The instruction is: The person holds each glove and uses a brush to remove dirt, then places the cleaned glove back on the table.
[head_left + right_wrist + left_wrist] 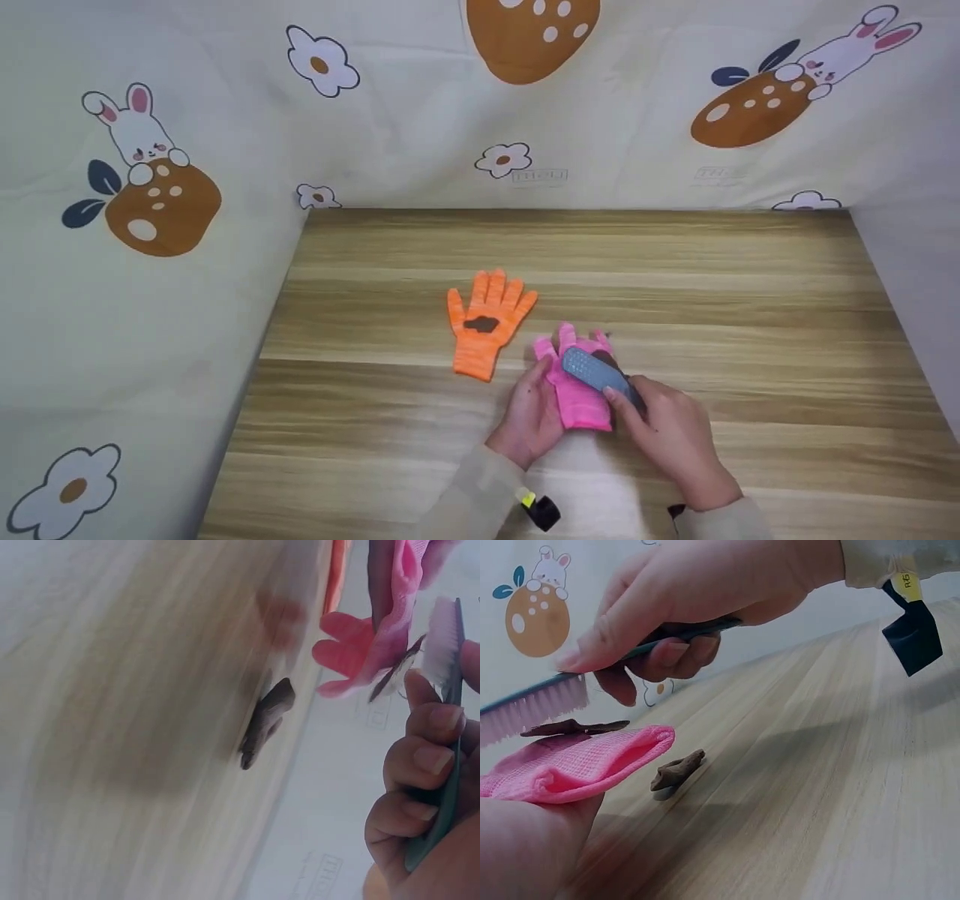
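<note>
A pink knitted glove lies across my left hand, which holds it from below with the thumb along its edge. On the glove sits a thin dark brown piece. My right hand grips a blue-grey brush by its handle, the thumb on top. Its pale bristles face down, close over the brown piece. Left of both hands, an orange glove rests flat on the table with a dark brown patch on its palm.
Another brown, curled piece lies on the wood-grain table. A pale patterned cloth hangs behind and beside the table. A black strap end with a yellow tag is by my left sleeve.
</note>
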Available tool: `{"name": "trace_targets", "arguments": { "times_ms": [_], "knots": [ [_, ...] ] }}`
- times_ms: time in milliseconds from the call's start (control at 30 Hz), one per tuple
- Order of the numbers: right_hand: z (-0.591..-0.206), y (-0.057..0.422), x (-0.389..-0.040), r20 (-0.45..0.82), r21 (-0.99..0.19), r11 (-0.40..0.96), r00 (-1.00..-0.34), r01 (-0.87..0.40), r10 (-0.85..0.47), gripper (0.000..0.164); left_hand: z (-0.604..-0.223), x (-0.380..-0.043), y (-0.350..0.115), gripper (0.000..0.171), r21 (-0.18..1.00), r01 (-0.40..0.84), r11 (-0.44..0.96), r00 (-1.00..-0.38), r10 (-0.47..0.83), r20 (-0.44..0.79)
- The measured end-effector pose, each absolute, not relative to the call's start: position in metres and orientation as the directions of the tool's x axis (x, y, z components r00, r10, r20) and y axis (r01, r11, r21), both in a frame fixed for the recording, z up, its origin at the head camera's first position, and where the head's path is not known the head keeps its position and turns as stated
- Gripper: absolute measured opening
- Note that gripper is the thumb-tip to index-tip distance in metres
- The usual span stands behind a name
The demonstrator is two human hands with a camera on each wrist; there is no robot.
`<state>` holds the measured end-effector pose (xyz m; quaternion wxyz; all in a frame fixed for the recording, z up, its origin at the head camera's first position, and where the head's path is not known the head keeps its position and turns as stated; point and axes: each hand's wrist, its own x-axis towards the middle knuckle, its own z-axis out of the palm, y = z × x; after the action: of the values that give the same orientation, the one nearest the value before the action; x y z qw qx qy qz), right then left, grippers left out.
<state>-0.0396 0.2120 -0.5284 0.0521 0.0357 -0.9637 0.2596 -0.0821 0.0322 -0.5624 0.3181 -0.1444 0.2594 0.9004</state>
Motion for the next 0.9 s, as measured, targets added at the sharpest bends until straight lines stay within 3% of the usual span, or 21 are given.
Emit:
{"name": "trace_targets", "arguments": {
  "times_ms": [200,900],
  "knots": [
    [-0.529,0.213,-0.040,0.117,-0.449,0.889,-0.992,-0.087,-0.038,0.029,-0.562,-0.082,0.030,0.062,0.383,-0.645,-0.661,-0.758,0.490,-0.430],
    [-0.534,0.231,-0.035,0.046,-0.478,0.878,-0.999,-0.033,-0.013,0.038,-0.557,-0.083,0.032,0.063,0.362,-0.639,-0.678,-0.754,0.459,-0.470]
  ]
}}
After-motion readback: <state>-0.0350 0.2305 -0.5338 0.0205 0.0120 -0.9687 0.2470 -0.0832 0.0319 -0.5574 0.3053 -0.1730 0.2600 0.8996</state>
